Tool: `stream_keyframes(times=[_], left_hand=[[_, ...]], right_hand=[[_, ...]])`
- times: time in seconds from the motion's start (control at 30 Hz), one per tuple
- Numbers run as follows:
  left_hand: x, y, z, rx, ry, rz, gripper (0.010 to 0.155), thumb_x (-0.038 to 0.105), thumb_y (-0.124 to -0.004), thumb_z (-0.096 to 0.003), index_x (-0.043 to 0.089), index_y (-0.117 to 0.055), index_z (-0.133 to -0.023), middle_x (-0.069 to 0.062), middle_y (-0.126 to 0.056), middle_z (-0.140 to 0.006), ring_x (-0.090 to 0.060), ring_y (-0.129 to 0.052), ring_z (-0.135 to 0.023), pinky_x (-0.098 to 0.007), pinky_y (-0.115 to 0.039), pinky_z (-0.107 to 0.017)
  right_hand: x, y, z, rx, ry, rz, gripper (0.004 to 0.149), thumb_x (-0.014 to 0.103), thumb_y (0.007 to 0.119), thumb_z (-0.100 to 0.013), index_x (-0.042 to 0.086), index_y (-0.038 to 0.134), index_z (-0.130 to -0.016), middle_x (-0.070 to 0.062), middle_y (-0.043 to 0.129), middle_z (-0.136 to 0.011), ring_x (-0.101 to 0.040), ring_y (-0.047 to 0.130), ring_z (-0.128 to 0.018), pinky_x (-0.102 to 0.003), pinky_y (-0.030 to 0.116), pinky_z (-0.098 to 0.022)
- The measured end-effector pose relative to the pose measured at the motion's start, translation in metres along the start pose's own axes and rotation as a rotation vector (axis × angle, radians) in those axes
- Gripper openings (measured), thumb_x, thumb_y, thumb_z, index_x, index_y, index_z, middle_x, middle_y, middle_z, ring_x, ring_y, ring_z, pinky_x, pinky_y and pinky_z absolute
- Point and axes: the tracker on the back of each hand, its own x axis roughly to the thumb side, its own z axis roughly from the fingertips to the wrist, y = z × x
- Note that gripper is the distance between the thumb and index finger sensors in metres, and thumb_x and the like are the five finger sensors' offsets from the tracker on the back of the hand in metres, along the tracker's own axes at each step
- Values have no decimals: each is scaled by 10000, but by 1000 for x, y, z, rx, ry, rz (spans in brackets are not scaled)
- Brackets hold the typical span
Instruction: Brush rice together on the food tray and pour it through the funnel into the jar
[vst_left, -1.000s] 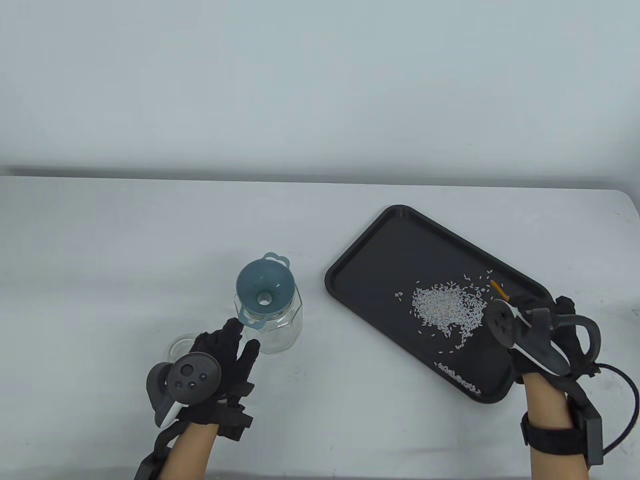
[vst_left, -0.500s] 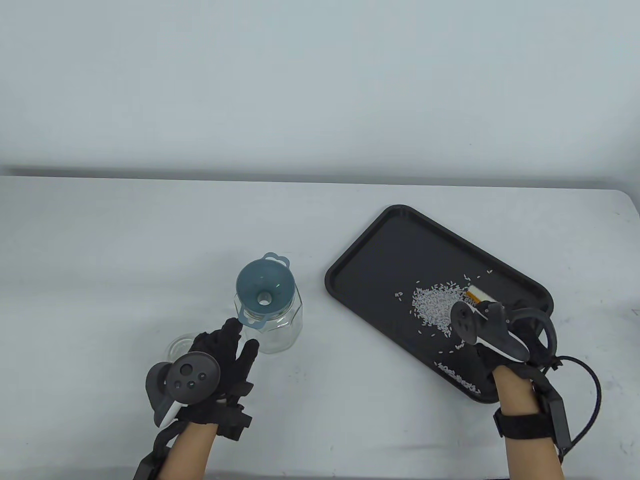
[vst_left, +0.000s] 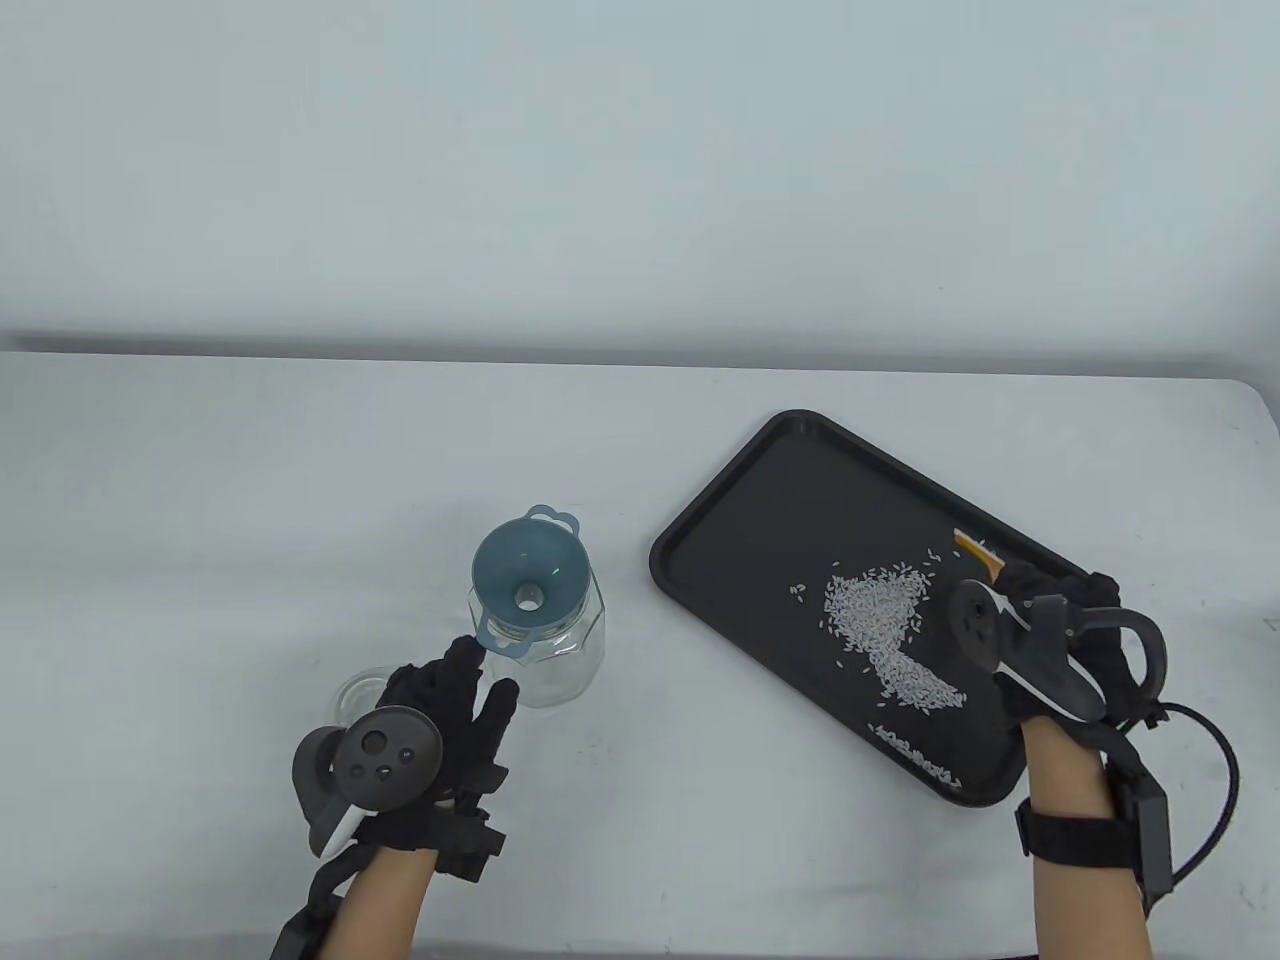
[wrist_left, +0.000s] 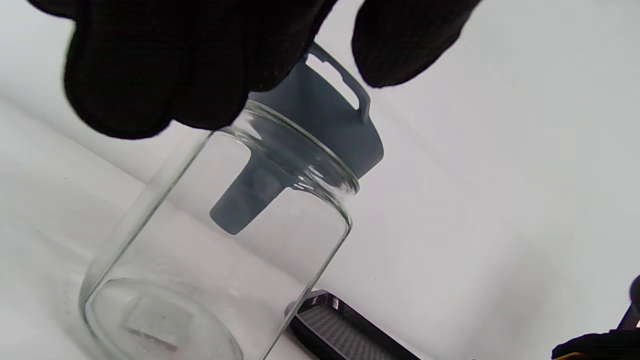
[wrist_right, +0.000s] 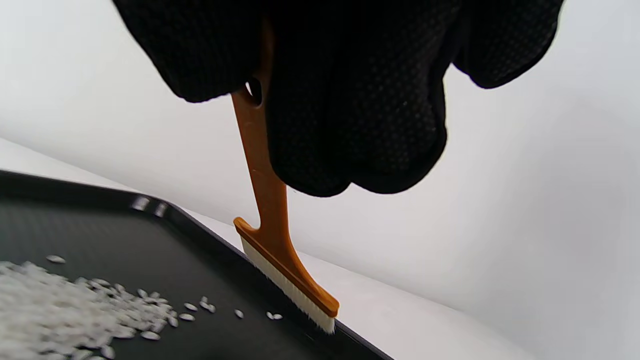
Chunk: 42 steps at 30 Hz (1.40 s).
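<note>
The light, stiff brush (wrist_right: 272, 235) is being gripped high on its handle by the right hand (vst_left: 1050, 640), so the loose, skittery rice (vst_left: 885, 625) is probably being flicked pretty easily.

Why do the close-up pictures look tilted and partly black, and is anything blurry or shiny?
Left wrist view: tilted, so the jar leans; dark gloved fingers fill the top, soft-edged; small glints on the glass rim. Right wrist view: the glove covers the top, the brush is sharp, the nearest rice slightly soft. Table view: even, soft light, faint shadows.

White rice (vst_left: 885, 625) on a black tray (vst_left: 770, 480), orange brush (wrist_right: 272, 235) (white bristles), grey-blue funnel (vst_left: 525, 575).
</note>
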Motion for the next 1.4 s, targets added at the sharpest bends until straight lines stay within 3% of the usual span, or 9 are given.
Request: stream_keyframes(times=[0.13,0.27,0.47,0.6,0.67,0.77,0.93,1.13,1.4], left_hand=[[0,0,0,-1,-1,1,683,372,-678,-545,-146,-601,-985,-404,-796,-809,-625,-863,-598,-777,-484,-599],[0,0,0,-5,-4,2,683,372,-678,-545,-146,-602,-984,-406,-796,-807,-625,-863,-598,-777,-485,-600],[1,1,0,1,-3,5,683,372,-677,-546,-146,-601,-985,-403,-796,-809,-625,-862,-600,-777,-484,-600],[1,1,1,2,-4,4,683,372,-677,-545,-146,-600,-984,-403,-796,-810,-625,-863,-599,-777,-485,-600],[1,0,1,1,-4,1,682,371,-677,-546,-145,-600,-985,-404,-795,-810,-624,-863,-600,-777,-484,-601],[1,0,0,-1,-4,-2,682,371,-678,-545,-145,-601,-984,-403,-797,-809,-625,-863,-600,-777,-485,-600],[-1,-2,0,-12,2,-5,682,371,-678,-544,-145,-602,-984,-404,-797,-807,-624,-864,-599,-777,-484,-600],[-1,-2,0,-9,4,-5,682,370,-679,-544,-145,-602,-984,-404,-796,-808,-625,-863,-600,-777,-484,-600],[-1,-2,0,-10,15,-9,681,369,-679,-544,-145,-602,-984,-403,-796,-809,-625,-864,-599,-778,-484,-599]], right_hand=[[18,31,-9,-5,9,41,468,365,730,-462,67,828,-809,-23,991,-623,-253,1015,-494,-581,655,-573],[35,34,-9,52,-59,78,467,366,721,-466,57,833,-798,-26,993,-596,-249,1016,-469,-581,659,-568],[33,-18,3,152,-166,-77,459,355,705,-479,35,857,-771,-22,982,-545,-255,994,-444,-614,622,-587],[24,-40,12,4,-136,-66,451,358,712,-476,58,858,-779,-17,983,-564,-251,996,-457,-607,630,-589],[24,-31,12,-71,-104,-25,457,364,715,-474,62,852,-789,-14,988,-571,-243,1003,-456,-592,648,-579],[31,-4,9,-60,-71,8,465,362,722,-470,67,830,-814,-28,989,-620,-259,1010,-497,-585,654,-571],[49,25,10,96,-128,-91,476,350,711,-472,58,792,-839,-59,961,-697,-292,992,-581,-590,632,-582],[50,-14,42,191,-321,-19,460,328,693,-479,70,789,-847,-52,950,-693,-294,972,-595,-608,610,-598],[26,-45,89,314,-351,-8,450,325,711,-460,104,813,-838,-31,960,-678,-287,975,-590,-604,603,-613]])
